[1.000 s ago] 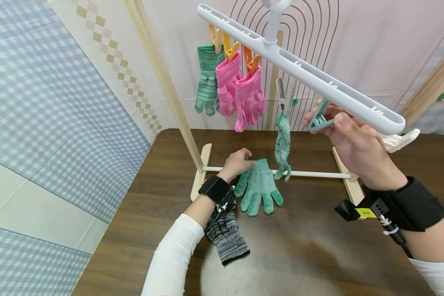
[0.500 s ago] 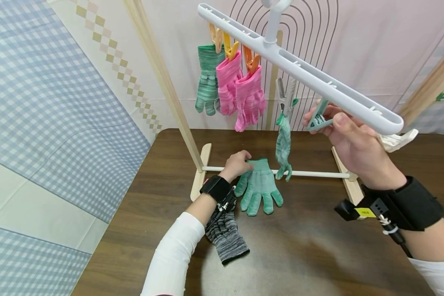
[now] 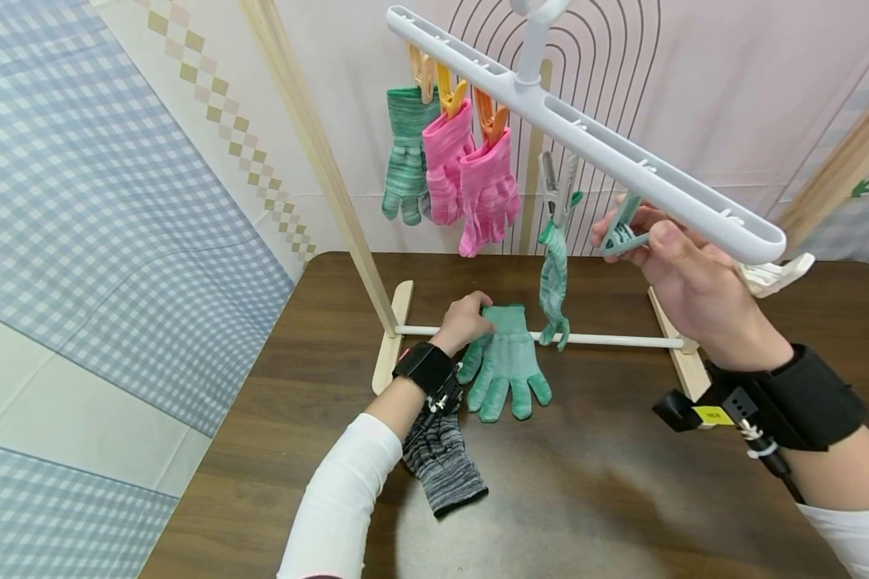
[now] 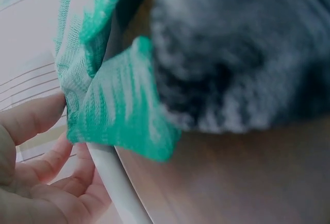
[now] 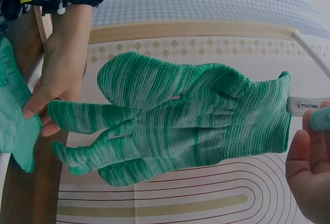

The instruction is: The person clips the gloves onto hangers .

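My left hand pinches the cuff end of a green knit glove, whose fingers point toward me over the table. In the left wrist view the thumb and fingers meet at the edge of the green knit. Higher up on the right, my right hand grips a pale green clothespin that hangs from the white hanger bar. Left of that hand, a green striped glove dangles from a grey clothespin. A black-and-grey glove lies under my left wrist, its finger end hidden.
Further left on the bar hang another green glove and two pink gloves, clipped by coloured clothespins. A white clothespin is by my right wrist. The wooden stand's post and white lower rod stand on the brown table.
The cuff end of the green glove in my left hand has risen slightly. My right hand stays on the pale green clothespin, shifting only a little left along with the bar.
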A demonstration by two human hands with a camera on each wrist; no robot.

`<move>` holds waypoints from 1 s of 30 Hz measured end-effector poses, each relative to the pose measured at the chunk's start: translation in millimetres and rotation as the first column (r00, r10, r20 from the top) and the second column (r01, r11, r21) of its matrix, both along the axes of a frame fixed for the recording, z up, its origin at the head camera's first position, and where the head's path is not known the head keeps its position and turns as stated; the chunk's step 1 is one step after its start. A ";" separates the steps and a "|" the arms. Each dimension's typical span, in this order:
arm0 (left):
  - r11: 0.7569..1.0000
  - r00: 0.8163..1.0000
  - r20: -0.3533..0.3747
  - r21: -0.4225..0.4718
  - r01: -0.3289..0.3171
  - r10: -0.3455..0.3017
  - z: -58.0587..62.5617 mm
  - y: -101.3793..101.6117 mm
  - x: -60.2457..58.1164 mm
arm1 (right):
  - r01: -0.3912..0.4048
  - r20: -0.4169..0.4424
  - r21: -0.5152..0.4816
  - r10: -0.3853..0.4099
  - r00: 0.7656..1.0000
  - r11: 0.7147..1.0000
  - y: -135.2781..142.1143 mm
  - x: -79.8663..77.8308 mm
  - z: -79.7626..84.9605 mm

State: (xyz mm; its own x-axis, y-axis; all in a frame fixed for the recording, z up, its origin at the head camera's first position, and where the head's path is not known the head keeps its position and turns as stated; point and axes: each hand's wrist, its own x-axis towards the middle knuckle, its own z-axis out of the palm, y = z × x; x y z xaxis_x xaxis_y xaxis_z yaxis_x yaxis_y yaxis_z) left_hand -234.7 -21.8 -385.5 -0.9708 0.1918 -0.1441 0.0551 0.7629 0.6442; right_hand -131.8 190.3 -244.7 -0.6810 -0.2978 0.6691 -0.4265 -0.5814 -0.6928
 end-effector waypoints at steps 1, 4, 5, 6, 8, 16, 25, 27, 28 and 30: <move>1.000 1.000 -0.004 0.013 -0.007 0.007 0.0 0.1 0.5 | -0.001 -0.001 0.000 0.001 1.000 1.000 -0.1 0.0 -0.1; 0.998 1.000 -0.003 0.051 -0.026 0.026 -0.3 -0.2 1.0 | -0.006 -0.001 -0.003 0.006 1.000 1.000 -0.3 0.1 0.0; 0.998 1.000 -0.001 0.059 -0.029 0.029 -0.3 -0.3 1.0 | -0.007 -0.001 -0.004 0.007 1.000 1.000 -0.4 0.1 0.0; 0.998 0.999 -0.002 0.062 -0.033 0.033 -0.2 -0.5 0.9 | -0.008 -0.001 -0.004 0.008 1.000 1.000 -0.5 0.1 0.0; 0.997 0.999 -0.004 0.065 -0.042 0.042 -0.3 -0.8 0.2 | -0.010 -0.001 -0.007 0.010 1.000 1.000 -0.6 0.2 0.2; 0.991 0.991 -0.062 0.067 -0.113 0.117 -0.1 -0.6 -0.6 | 0.003 0.004 0.005 -0.003 1.000 1.000 -1.0 0.7 0.2; 0.983 0.990 -0.064 0.146 -0.114 0.125 7.4 -4.0 11.3 | 0.019 0.004 0.022 -0.019 1.000 1.000 -0.8 1.2 0.3; 0.978 0.989 -0.068 0.168 -0.120 0.133 7.6 -5.0 13.3 | 0.025 0.000 0.025 -0.025 1.000 0.999 -0.7 1.3 0.1; 0.975 0.988 -0.070 0.184 -0.123 0.138 7.5 -5.4 14.2 | 0.027 -0.001 0.026 -0.027 1.000 0.999 -0.7 1.4 0.0; 0.970 0.986 -0.085 0.209 -0.126 0.146 7.8 -6.1 15.9 | 0.028 -0.003 0.024 -0.028 1.000 0.999 -0.6 1.4 -0.2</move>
